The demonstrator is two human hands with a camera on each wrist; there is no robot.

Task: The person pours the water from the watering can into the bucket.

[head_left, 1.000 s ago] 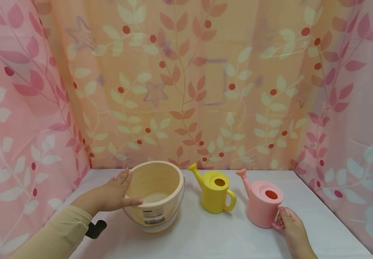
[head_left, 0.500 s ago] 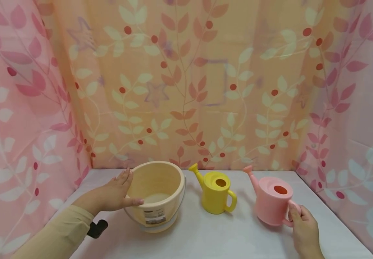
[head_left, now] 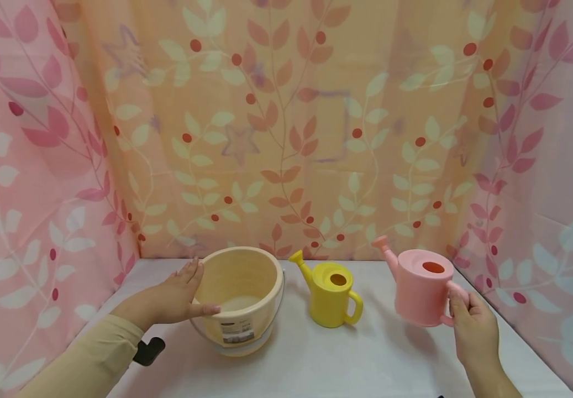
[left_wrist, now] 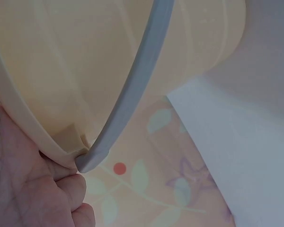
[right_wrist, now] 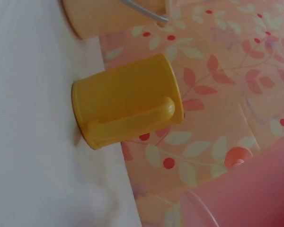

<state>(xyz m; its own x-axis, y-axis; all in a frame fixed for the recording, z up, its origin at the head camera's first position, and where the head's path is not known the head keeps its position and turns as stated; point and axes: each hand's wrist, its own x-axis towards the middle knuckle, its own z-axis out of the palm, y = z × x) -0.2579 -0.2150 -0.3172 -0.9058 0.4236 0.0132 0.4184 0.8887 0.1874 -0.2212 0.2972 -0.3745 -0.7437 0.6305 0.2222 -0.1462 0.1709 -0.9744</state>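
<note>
With level carrying likely needed next, our right hand [head_left: 477, 334] grips the pink can [head_left: 420, 293] aloft, left hand [head_left: 173, 296] spread on the bucket [head_left: 250, 279].

standing watering can [head_left: 330, 303] on table [head_left: 326, 365], bucket [head_left: 246, 271] at its 9 o'clock, held can [head_left: 418, 296] at 3, left hand [head_left: 169, 297] at bucket's 9, right hand [head_left: 477, 331] at held can's 4, backdrop [head_left: 286, 138] at 12
</note>
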